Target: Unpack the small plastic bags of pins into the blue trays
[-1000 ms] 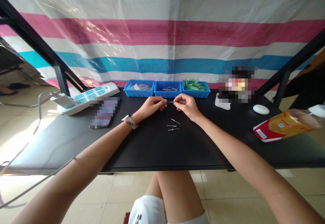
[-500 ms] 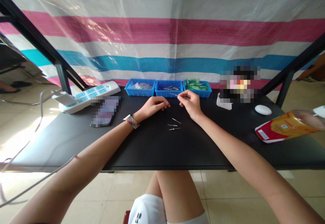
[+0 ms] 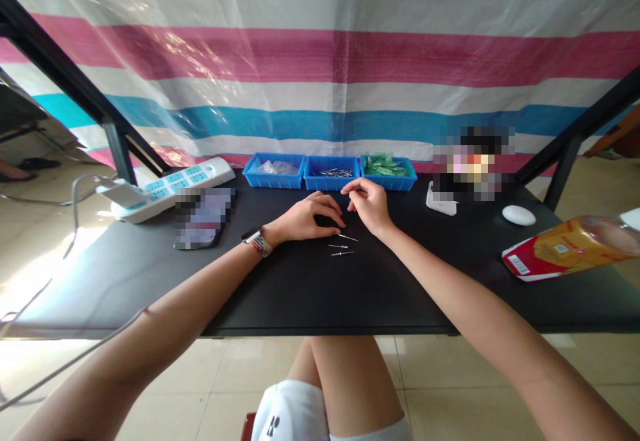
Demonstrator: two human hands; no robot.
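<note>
Striped tarp at the back, black bench (image 3: 300,294) in front of it, and all the action sits mid-bench. The left hand (image 3: 310,218) is down on the surface, fingers bent and loosely apart, tips on the bench, nothing gripped that I can see. The right hand (image 3: 367,204) hovers just beside it with thumb and forefinger pinched together. Whether something tiny sits between them, I cannot tell.

Three metal pins (image 3: 342,246) lie loose just on the near side of both hands. So three are laid out, and a heap more shows in the middle blue tray (image 3: 333,182) at the back edge; early going, I'd judge. The green pieces (image 3: 386,166) in the right-hand tray look untouched.

As for room, there's bare bench all the way to the near edge. The power strip (image 3: 170,188) hugs the back left corner, the phone (image 3: 203,218) lies well left of the hands, and the bottle (image 3: 570,248) lies on its side near the right edge.
</note>
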